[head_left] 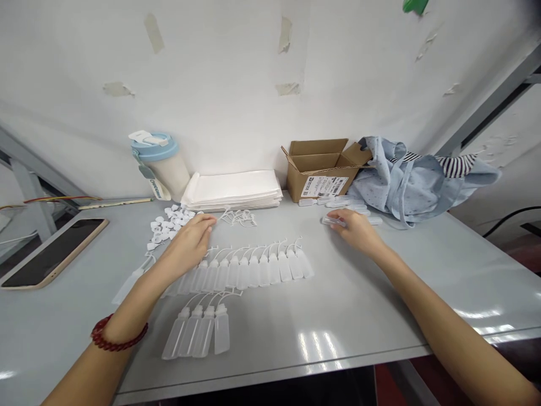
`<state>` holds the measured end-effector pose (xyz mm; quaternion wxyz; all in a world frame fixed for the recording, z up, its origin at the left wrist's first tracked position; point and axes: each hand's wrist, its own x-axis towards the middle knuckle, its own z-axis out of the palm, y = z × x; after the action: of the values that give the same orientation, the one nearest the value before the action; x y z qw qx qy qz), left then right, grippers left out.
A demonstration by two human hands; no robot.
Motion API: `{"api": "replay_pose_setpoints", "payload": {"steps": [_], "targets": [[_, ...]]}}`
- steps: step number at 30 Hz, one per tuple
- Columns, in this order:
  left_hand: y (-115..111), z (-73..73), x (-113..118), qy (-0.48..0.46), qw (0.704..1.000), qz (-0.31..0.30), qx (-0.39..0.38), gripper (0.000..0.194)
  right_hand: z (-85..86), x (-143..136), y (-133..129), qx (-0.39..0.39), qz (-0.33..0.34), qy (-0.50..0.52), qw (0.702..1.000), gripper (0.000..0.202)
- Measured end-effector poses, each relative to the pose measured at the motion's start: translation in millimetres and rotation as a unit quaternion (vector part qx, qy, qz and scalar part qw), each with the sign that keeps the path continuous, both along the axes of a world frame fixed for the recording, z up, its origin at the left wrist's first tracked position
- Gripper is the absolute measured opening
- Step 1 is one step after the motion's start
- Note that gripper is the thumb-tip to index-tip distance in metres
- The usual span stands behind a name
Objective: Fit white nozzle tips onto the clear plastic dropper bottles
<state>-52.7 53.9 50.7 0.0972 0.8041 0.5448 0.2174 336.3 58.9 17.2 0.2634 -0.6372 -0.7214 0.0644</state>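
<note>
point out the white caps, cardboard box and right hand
white caps (169,223): head view, middle of pile
cardboard box (324,185): head view, front label
right hand (354,227): head view, back of the hand

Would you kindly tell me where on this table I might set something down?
The widest bare patch of table lies between the bottles and the right forearm; a smaller one separates the phone from the white caps. It is crowded around the left hand, with caps, loose straps and bottles, and in front of the box.
</note>
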Motion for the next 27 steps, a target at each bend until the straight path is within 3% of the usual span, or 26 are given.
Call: {"api": "replay_pose_setpoints", "payload": {"steps": [7, 12, 17, 21, 27], "targets": [[-12.6, 13.0, 10.2, -0.065, 0.997, 0.021, 0.020, 0.042, 14.1, -12.8, -8.0, 0.003, -0.003, 0.079, 0.997, 0.034], [-25.3, 21.0, 20.3, -0.119, 0.993, -0.019, -0.001, 0.036, 26.3, -31.9, -22.6, -0.021, 0.044, 0.157, 0.986, 0.040], [-36.2, 23.2, 33.8, -0.122, 0.989, -0.077, -0.011, 0.032, 29.5, -48.7, -32.0, -0.061, 0.114, 0.369, 0.920, 0.023], [-47.9, 24.0, 45.8, -0.122, 0.983, -0.138, -0.025, 0.032, 30.6, -59.9, -39.4, -0.122, 0.125, 0.496, 0.850, 0.027], [-63.8, 26.1, 56.7, -0.110, 0.974, -0.192, -0.050, 0.033, 30.7, -72.7, -48.6, -0.110, 0.083, 0.436, 0.889, 0.031]]}}
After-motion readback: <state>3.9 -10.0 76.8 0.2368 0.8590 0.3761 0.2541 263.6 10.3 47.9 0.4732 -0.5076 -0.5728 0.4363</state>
